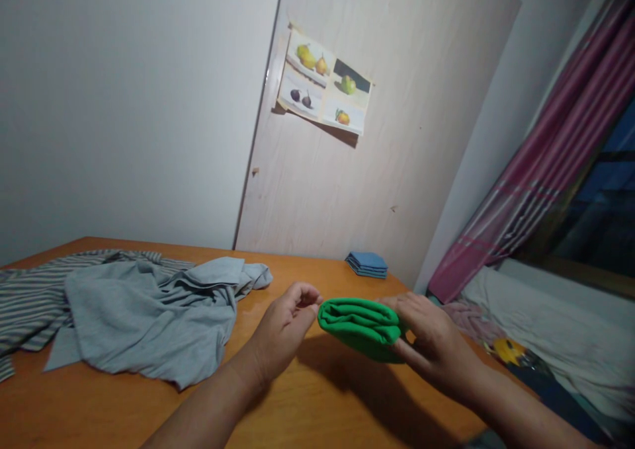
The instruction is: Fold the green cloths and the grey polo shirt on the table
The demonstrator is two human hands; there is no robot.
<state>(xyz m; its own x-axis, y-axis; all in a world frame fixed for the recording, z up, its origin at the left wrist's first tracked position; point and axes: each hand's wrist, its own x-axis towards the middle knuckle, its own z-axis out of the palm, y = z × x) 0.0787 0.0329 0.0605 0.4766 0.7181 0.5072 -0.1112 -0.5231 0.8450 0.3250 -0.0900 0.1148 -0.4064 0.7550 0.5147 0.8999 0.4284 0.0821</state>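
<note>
A bright green folded cloth [362,330] is held up above the table, its rolled layers facing me. My right hand [431,336] grips its right end, thumb below and fingers over the top. At the opposite end, my left hand [285,326] is closed in a pinch, thumb and fingertips at the cloth's left edge. Left of my hands, a crumpled light grey garment [159,323] lies partly over a striped garment [30,297]. Beyond the green cloth, a neatly folded blue cloth [367,264] rests near the table's far right corner.
The orange-brown wooden table [278,409] meets a pale wall and a wood-grain panel bearing a taped sheet of fruit pictures [325,82]. To the right are a pink curtain [536,158], a window and a bed [555,336] with bedding, beside the table's right edge.
</note>
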